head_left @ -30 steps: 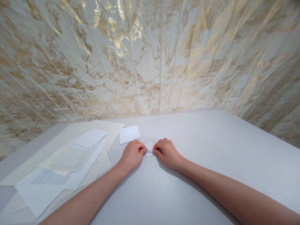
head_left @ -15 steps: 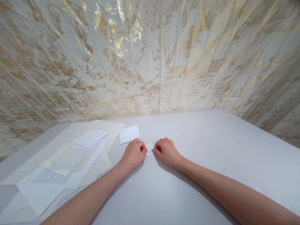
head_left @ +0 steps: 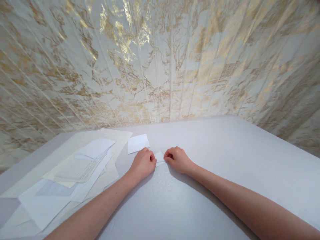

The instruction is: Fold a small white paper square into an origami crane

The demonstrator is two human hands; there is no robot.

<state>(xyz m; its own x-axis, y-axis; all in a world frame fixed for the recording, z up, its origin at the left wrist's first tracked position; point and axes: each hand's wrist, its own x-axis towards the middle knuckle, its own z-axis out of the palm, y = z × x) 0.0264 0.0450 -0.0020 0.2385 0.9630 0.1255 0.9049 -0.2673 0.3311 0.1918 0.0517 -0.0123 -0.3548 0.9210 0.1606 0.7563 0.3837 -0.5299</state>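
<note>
A small piece of folded white paper (head_left: 159, 156) lies between my two hands on the pale table. My left hand (head_left: 144, 162) pinches its left side, thumb and fingertips pressed together. At its right edge, my right hand (head_left: 178, 160) has its thumb and index finger closed on the paper. Parts of the paper's edges are hidden by my fingertips. Just beyond my left hand lies a larger folded white sheet (head_left: 138, 143), flat on the table.
On the left is an overlapping heap of white and cream papers (head_left: 55, 206), one a sheet with printed lines (head_left: 77, 169). Behind the pale grey table (head_left: 225, 150) hangs a white and gold patterned curtain (head_left: 160, 73).
My right fingertips have shifted slightly to the right along the small paper. Its lower strip now reaches further toward my right hand. My left hand has stayed in place.
</note>
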